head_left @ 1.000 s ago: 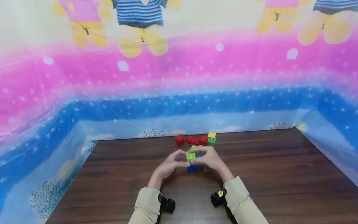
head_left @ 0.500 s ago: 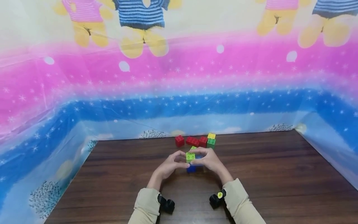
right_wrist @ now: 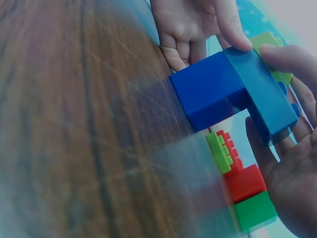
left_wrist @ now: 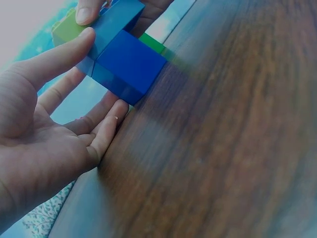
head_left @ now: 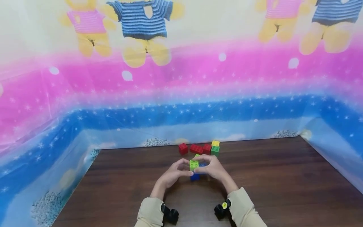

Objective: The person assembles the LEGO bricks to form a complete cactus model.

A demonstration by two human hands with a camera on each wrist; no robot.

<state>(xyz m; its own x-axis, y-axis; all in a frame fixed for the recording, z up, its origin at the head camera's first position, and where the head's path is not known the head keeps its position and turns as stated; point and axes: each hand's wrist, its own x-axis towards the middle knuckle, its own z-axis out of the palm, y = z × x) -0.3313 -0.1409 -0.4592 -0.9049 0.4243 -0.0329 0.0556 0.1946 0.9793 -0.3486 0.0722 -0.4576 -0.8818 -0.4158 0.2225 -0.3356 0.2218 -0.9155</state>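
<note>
A small stack stands between the two hands: a dark blue brick (right_wrist: 205, 89) at the bottom, a longer lighter blue brick (right_wrist: 262, 91) across it that overhangs to the right, and a lime green brick (head_left: 194, 165) on top. From the left, my left hand (head_left: 172, 174) holds the stack, its thumb against the lighter blue brick near the lime one. On the other side my right hand (head_left: 213, 167) grips the lime green brick with its thumb in front and fingers behind. The lighter blue brick's overhanging end lies within the right hand's curve.
Behind the stack lies another lime green brick (right_wrist: 218, 151), partly hidden in the head view. Farther back are a red brick (head_left: 183, 148), two more red bricks (head_left: 196, 148), and a green brick (head_left: 215, 150) bearing a yellow brick (head_left: 215, 143). A printed cloth (head_left: 181, 123) borders the wooden table's far edge.
The head view has tilted up a little, so everything appears lower in it. Both hands keep their hold on the stack with hardly any movement.
</note>
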